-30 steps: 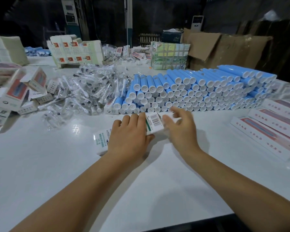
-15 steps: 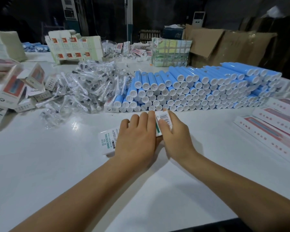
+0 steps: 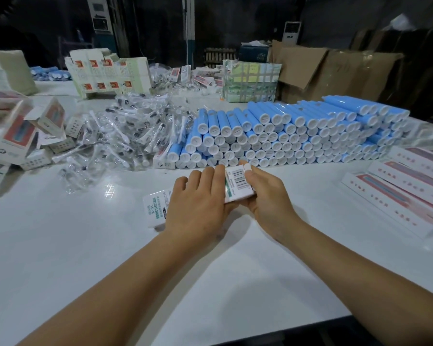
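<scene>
White cardboard box [image 3: 236, 183] is lying on the glossy table [image 3: 85, 258], left hand [image 3: 198, 203] pressing flat on it with straight fingers. Right hand [image 3: 270, 196] is gripping its barcoded end.

Left hand [image 3: 198, 203] presses box [image 3: 238, 182]; right hand [image 3: 268, 196] grips it.

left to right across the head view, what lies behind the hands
opened white cartons with red print, heap of clear-wrapped brush heads, stack of blue white-capped tubes, flat white boxes with pink print; held barcoded white carton overlaps, left out
</scene>
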A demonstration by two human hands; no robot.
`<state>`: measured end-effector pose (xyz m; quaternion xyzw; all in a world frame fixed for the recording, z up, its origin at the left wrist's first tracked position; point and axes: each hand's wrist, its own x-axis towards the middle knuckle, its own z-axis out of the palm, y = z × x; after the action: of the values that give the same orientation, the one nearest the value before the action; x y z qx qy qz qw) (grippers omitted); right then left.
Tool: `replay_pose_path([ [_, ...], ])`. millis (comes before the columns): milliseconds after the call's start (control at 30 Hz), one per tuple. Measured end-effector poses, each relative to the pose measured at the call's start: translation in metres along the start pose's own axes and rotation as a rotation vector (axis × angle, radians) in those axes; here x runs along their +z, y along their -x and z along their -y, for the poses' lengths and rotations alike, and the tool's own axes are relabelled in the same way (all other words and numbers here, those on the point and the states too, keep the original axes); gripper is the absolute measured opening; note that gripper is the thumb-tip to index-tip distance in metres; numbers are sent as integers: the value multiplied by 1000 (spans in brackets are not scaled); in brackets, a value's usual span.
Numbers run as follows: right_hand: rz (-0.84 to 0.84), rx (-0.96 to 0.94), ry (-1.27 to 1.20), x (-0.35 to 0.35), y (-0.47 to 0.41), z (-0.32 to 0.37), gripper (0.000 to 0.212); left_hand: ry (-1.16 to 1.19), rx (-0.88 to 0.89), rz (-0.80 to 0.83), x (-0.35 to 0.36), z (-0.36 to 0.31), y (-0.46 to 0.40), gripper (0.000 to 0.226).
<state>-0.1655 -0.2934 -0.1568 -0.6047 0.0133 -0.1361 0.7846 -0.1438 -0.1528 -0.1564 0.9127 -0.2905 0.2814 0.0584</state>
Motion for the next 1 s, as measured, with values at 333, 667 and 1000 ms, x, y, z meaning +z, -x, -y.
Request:
replay_pose_path([
  [333, -24, -22, 44, 3, 1, -1, 31, -12, 11, 26, -4, 2, 4, 68],
  [667, -32, -73, 393, 8, 8, -10, 71, -88, 53, 83, -1, 2, 2, 76],
  [1000, -83, -181, 594, 9, 11, -11, 52, -123, 40, 94, 3, 1, -1, 79],
])
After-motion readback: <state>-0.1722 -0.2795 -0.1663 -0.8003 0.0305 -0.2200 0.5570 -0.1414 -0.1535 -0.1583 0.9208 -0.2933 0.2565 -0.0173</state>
